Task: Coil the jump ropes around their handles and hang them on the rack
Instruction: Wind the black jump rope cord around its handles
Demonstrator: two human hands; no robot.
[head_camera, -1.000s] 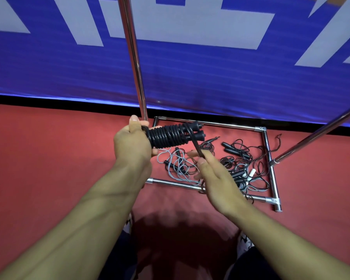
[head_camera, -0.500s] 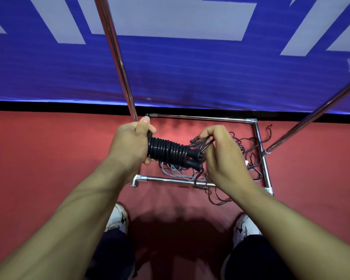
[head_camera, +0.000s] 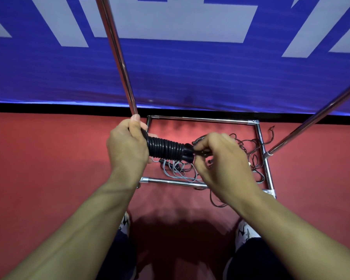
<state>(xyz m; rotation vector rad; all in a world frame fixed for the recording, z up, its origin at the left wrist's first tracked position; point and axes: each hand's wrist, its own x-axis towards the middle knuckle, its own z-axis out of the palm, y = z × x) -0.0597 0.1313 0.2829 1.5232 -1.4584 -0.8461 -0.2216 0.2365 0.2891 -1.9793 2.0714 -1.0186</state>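
A black jump rope is wound in tight coils around its paired handles and held level in front of me. My left hand grips the left end of the bundle, thumb up. My right hand pinches the rope's loose end at the bundle's right tip, fingers curled over it. Below, inside the chrome rack's base frame, lie loose ropes: a grey one and several black ones, partly hidden by my right hand.
Two chrome rack poles rise from the base: one just behind my left hand, another slanting up to the right. A blue and white banner covers the wall behind. The floor is red; my shoes show below.
My right hand went from holding the rope's tail below the bundle to closing on the bundle's right tip. The view shifted slightly.
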